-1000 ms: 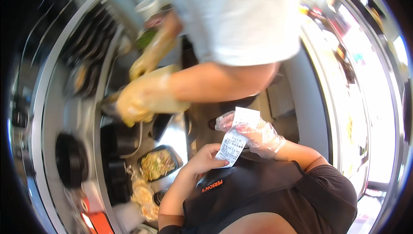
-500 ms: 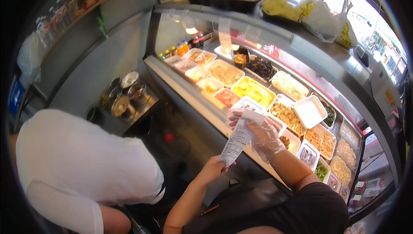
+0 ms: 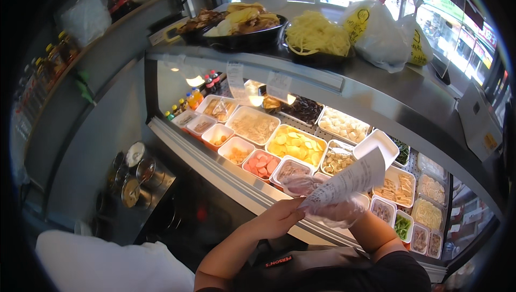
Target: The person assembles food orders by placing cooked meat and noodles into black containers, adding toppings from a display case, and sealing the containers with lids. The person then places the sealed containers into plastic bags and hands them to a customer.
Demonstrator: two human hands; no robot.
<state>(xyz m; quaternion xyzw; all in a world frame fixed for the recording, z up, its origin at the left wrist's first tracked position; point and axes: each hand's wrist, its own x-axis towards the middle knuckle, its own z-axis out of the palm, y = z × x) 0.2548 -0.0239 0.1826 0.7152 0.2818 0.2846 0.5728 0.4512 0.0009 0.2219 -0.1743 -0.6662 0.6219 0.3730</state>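
A long white printed receipt (image 3: 352, 179) slants up to the right in front of my body, its upper end curling free. At its lower end my bare left hand (image 3: 279, 219) has its fingers closed on the paper. My right hand (image 3: 344, 211), in a clear plastic glove, lies behind the receipt, which covers much of its palm. The gloved fingers stick out past the paper's left side, stretched out over a white tub of meat (image 3: 293, 169). A white empty tray (image 3: 376, 144) sits on the food tubs just beyond the receipt.
Food tubs fill the lit display case, among them yellow slices (image 3: 295, 146) and pink slices (image 3: 262, 164). On its top stand noodles (image 3: 318, 33) and tied white bags (image 3: 381, 39). A person in white (image 3: 113, 262) is at lower left, near metal pots (image 3: 130, 191).
My view has turned, so the case's top shows more. The receipt has swung from hanging down-left to pointing up-right, its upper end now free of my right hand. The person in white sits lower in view.
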